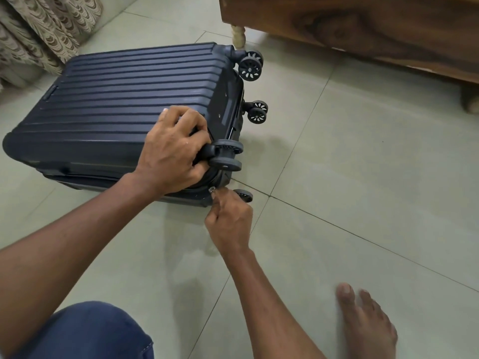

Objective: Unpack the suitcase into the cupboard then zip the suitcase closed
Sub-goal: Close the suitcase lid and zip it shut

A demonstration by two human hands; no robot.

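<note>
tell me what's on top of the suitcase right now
Only the left hand rests on the suitcase, gripping its corner by a wheel. The right hand pinches the zipper pull lower down. The inside is hidden.

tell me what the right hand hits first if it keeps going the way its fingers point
Probably the suitcase corner itself: the right hand pinches the zip pull and points up at the seam, just below the near wheel. Depth is unclear.

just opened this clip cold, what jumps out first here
A dark ribbed suitcase lies flat on the pale tiled floor, wheels pointing right. The left hand clamps its near wheel corner while the right hand pinches the zipper pull just below. A wooden cupboard stands at top right.
</note>
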